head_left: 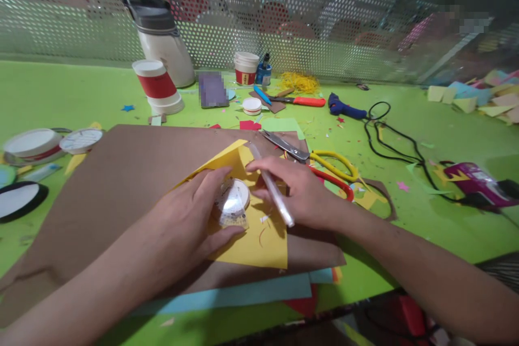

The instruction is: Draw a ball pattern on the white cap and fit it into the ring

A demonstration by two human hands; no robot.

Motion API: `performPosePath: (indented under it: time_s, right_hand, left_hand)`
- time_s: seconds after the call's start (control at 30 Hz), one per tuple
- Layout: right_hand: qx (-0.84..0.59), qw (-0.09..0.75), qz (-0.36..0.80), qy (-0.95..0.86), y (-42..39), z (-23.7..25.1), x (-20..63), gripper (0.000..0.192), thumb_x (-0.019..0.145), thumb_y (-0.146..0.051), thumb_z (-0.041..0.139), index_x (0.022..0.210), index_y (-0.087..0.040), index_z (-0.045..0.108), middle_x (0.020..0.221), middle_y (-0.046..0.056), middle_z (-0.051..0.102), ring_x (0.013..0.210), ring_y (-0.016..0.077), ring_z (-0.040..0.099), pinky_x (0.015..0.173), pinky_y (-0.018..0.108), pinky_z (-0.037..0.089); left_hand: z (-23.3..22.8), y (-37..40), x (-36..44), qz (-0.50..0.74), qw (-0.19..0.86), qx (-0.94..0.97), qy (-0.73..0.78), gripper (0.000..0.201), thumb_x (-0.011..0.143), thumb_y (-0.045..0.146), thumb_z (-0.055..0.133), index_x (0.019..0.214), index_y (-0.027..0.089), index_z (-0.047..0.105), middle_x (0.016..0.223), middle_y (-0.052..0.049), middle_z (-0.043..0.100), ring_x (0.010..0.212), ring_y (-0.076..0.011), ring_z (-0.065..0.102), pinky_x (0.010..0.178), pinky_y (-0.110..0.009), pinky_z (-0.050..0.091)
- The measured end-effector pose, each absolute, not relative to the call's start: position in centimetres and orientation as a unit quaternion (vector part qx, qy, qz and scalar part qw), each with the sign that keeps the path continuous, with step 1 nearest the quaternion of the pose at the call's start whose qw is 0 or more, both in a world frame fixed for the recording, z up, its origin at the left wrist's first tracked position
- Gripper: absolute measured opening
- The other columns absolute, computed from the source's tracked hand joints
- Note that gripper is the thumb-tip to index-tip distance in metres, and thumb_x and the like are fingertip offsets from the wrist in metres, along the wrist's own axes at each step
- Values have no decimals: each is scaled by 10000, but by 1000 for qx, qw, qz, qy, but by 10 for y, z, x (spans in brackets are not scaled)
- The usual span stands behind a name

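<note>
Yellow paper (259, 246) lies on brown card (138, 173), its far edge raised into a fold. On the paper sits a small round white disc (242, 192), with a clear, shiny plastic piece bearing printed marks (233, 219) at its near side. My left hand (203, 203) curves around both, thumb at the near edge and fingers at the far side, seeming to grip them. A pale, clear-barrelled pen (278, 200) is pinched in my right hand (298, 189), its rear end pointing towards me. Its tip is unclear near the fold.
Scissors (287, 146) with yellow and red handles lie beyond my right hand. A blue glue gun (344, 108) trails a black cord. A red-banded cup (158, 86), a white jug (166, 43) and a red-handled knife (308, 101) stand or lie farther back. Paper scraps are scattered around.
</note>
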State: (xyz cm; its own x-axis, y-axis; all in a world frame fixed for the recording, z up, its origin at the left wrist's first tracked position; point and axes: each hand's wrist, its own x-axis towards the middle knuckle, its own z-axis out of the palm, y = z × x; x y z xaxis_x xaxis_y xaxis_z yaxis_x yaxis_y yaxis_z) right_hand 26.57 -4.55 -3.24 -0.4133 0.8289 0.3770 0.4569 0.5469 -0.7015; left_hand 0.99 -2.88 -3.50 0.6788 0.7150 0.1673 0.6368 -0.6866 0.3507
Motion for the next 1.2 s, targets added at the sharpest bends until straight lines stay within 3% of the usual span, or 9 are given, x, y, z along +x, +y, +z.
performPosePath:
  time_s: [0.17,0.43,0.7,0.9,1.2]
  right_hand:
    - [-404,430,271,-761,-51,-13,271,206,1093,-278,568,1199,-234,740,1188,43,820,1064,184,777,925,325,621]
    - [-417,459,289,-729,-58,-18,253,207,1043,-233,588,875,-200,703,802,-10,748,716,124,687,685,251,558]
    - [-423,439,296,-736,-56,-26,250,173,1028,-257,608,931,-177,727,810,12,760,720,133,684,683,243,546]
    - [-421,419,267,-758,-55,-26,250,204,1047,-272,587,950,-177,740,877,34,795,796,149,723,766,264,556]
    - [-438,389,248,-772,-56,-23,251,217,1052,-276,574,968,-173,745,875,33,805,772,149,720,718,262,534]
  left_hand:
    - [-32,-30,9,150,152,892,399,618,932,630,677,1365,209,547,1250,-173,757,1028,-401,771,886,-528,618]
    - [-22,-29,13,117,168,894,399,545,926,558,700,1299,199,530,1181,-148,748,985,-378,763,861,-527,611]
    - [-31,-30,7,149,118,913,360,523,958,525,704,1324,222,485,1197,-132,739,995,-337,760,828,-444,600]
    - [-38,-30,6,147,114,909,373,466,941,580,693,1209,230,538,1101,-111,755,878,-321,744,711,-403,547]
    - [-31,-29,10,142,139,913,357,434,955,521,708,1214,236,506,1081,-82,717,902,-300,713,760,-421,532]
